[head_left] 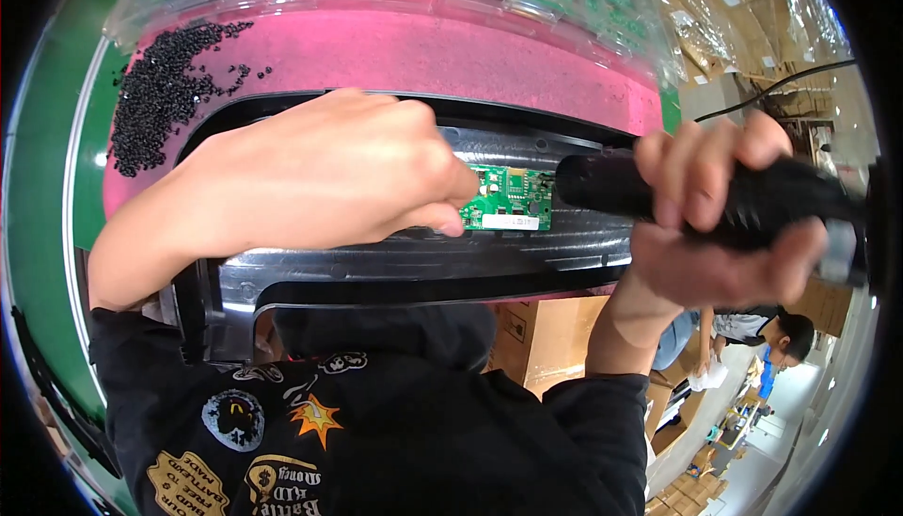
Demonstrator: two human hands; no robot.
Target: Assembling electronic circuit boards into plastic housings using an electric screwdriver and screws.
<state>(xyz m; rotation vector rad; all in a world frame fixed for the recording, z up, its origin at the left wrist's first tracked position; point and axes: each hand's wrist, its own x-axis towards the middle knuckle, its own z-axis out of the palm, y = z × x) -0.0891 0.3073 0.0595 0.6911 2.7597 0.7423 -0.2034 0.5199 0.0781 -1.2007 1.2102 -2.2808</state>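
Left hand point(362, 168): at green circuit board's point(513, 201) nine-o'clock end, grip unclear | Right hand point(710, 187): wrapped round black tool point(607, 187), three o'clock

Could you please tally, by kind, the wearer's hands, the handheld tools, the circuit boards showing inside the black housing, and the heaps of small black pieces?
Hands: 2 (left hand, right hand)
Handheld black tool: 1
Green circuit board showing inside the black housing: 1
Heap of small black pieces: 1
Total: 5

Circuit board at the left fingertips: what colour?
The circuit board is green, best seen in the head view.
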